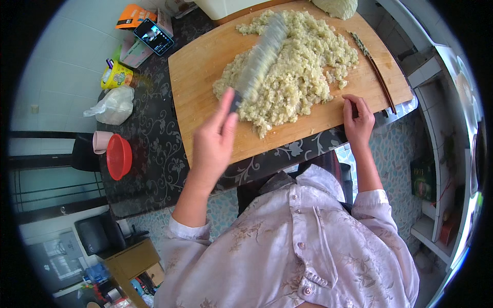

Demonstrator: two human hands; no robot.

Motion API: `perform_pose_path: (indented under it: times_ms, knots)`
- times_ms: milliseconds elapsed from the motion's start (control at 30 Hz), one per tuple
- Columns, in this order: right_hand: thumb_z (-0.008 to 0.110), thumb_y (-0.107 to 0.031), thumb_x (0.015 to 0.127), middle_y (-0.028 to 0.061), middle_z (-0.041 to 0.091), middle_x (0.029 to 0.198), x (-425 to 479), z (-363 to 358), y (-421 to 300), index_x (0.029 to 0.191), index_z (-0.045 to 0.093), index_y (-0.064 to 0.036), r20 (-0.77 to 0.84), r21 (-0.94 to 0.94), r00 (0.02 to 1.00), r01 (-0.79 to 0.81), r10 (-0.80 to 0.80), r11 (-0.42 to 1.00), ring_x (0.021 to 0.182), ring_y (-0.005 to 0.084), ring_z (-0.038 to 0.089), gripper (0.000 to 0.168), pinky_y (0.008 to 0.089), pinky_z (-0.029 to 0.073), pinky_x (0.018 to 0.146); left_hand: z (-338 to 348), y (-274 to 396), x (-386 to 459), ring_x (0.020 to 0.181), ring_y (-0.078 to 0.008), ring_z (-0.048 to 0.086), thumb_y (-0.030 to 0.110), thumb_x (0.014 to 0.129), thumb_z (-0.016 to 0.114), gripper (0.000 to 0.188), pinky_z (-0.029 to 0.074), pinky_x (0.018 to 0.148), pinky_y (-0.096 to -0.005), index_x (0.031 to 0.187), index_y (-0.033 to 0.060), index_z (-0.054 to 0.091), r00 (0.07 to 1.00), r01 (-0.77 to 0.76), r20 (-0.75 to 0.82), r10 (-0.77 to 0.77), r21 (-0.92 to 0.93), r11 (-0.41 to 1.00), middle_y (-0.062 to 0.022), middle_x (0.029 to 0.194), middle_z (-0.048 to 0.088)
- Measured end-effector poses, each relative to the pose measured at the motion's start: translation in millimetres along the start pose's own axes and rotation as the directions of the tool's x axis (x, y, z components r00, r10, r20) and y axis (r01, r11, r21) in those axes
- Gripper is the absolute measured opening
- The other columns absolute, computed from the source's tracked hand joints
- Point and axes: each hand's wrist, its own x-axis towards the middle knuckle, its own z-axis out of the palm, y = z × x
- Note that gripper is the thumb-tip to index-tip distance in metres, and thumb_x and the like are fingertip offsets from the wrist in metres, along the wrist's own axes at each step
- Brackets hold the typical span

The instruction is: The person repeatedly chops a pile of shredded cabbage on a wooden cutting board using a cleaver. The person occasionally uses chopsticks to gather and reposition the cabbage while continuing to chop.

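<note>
My left hand (213, 144) grips the dark handle of a broad-bladed kitchen knife (264, 56). Motion blurs the blade, which lies over a large heap of finely chopped pale green vegetable (304, 73); whether it touches the heap I cannot tell. The heap covers much of a wooden cutting board (196, 77). My right hand (359, 121) rests at the board's near right edge, loosely curled, with a gap between thumb and forefinger and nothing seen in it. To its right, a pair of chopsticks (379, 79) lies across the board, chopped bits stuck to the far tips.
A cabbage-like pale vegetable (337, 5) and a white tub (227, 7) sit at the far side. Left on the dark patterned table (154, 165) are a phone (153, 36), a yellow tub (117, 75), a plastic bag (115, 106), a pink cup (102, 142) and a red basket (119, 157).
</note>
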Motion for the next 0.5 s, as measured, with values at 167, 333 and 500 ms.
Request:
perform_pose_path:
  times_ms: [167,333,500]
  knots:
    - [0.061,-0.002,0.084,0.0093,0.061,0.077,1,-1,2,0.091,0.065,-0.002,-0.002,-0.011,1.0,0.01,-0.01,1.0,0.06,0.0168,0.058,0.008,0.0268,0.047,0.059,-17,4,13,0.063,-0.0118,0.054,0.012,0.093,0.055,0.041,0.047,0.063,-0.0266,0.135,0.0123,0.05,0.925,0.324,0.226,-0.307,-0.042,0.945,-0.0147,0.076,0.063]
    - [0.061,-0.002,0.084,0.0093,0.061,0.076,1,0,-1,0.09,0.065,-0.002,-0.006,0.002,1.0,0.008,-0.008,1.0,0.061,0.0171,0.058,0.007,0.0268,0.047,0.059,-1,-15,4,0.058,-0.01,0.044,0.012,0.094,0.056,0.04,0.044,0.058,-0.0267,0.133,0.0094,0.051,0.991,0.107,0.056,-0.119,0.182,0.977,-0.0112,0.068,0.054]
    - [0.061,-0.002,0.084,0.0091,0.06,0.076,2,-3,5,0.09,0.065,-0.003,0.003,-0.064,0.998,0.056,-0.056,0.996,0.061,0.0174,0.057,0.008,0.0276,0.046,0.057,-23,6,14,0.067,-0.0127,0.06,0.013,0.094,0.055,0.04,0.046,0.06,-0.0312,0.133,0.0094,0.051,0.957,0.26,0.117,-0.265,0.056,0.964,-0.0222,0.082,0.063]
